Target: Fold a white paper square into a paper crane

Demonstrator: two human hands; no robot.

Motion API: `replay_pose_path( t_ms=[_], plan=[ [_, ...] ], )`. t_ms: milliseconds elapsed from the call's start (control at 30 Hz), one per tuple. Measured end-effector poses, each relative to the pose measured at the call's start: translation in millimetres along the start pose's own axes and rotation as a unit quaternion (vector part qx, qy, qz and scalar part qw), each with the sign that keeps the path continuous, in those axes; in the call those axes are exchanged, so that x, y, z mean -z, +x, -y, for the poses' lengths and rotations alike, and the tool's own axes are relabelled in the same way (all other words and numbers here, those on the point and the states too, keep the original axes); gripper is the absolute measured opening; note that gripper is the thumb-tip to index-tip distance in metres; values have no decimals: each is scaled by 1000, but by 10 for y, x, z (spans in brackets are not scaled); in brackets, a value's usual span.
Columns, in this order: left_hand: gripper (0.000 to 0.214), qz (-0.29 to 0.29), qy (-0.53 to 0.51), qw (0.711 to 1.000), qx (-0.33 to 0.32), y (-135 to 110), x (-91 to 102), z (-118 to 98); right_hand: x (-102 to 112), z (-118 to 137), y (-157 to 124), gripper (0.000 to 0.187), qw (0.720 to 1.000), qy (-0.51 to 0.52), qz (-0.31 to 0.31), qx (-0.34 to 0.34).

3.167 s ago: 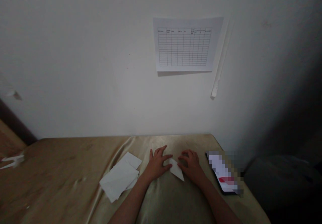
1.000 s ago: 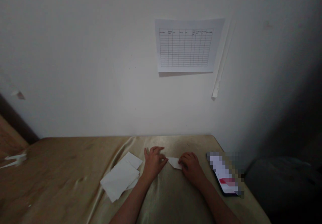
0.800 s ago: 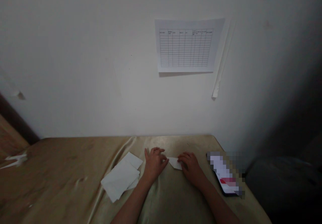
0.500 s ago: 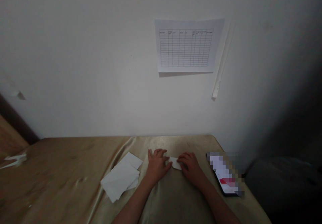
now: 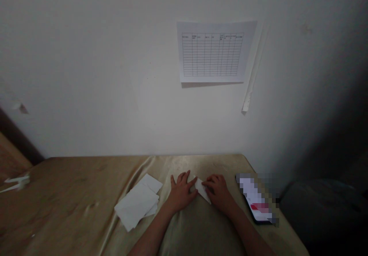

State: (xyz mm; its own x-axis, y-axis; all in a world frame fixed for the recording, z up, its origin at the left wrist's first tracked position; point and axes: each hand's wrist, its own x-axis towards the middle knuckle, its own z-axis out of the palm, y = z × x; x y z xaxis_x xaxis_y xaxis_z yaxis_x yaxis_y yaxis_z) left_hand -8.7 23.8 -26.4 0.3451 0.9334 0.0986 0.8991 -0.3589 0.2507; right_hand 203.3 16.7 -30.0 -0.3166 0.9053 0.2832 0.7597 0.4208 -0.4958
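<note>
Here, pressing down with the left hand [image 5: 180, 191] and the right hand [image 5: 219, 190] on a small folded paper [image 5: 202, 189]. Lying flat on the worktop [image 5: 71, 194], that paper, right between the two hands and touching both. Resting on shiny gold cloth, so likely slippery; probably pinned from two sides to stop any sliding and to keep the fold flat.

Left grip wide: fingers spread and flat, tips on the paper's left edge, holding nothing up. Right grip narrow: fingers bent, tips on the paper's right side. Hard to tell whether pinching an edge there or only pushing down.

Just beside the left hand, a loose pile of white sheets [image 5: 137, 205], fanned a bit, close by and so easy to reach. On the other side, near the right hand but apart from it, a phone [image 5: 255, 200] lying face up by the worktop's right edge, screen lit, placed where a quick look can catch it.

Up on the wall, a printed sheet [image 5: 213, 51] with a grid of lines, and next to it a thin white strip [image 5: 253, 76] hanging at a slant.
</note>
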Motion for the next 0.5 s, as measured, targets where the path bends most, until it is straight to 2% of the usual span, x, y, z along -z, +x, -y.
replay_pose_path(
  t_ms=[100,333,500],
  plan=[
    [45,-17,9,1000,16,16,-11,36,20,22,-3,27,1000,4,4,-3],
    [52,-34,12,999,18,37,1,32,1,11,5,26,1000,-1,10,-1],
    [35,-56,-10,998,9,50,31,-5,-2,23,18,29,1000,2,21,5]
  ],
)
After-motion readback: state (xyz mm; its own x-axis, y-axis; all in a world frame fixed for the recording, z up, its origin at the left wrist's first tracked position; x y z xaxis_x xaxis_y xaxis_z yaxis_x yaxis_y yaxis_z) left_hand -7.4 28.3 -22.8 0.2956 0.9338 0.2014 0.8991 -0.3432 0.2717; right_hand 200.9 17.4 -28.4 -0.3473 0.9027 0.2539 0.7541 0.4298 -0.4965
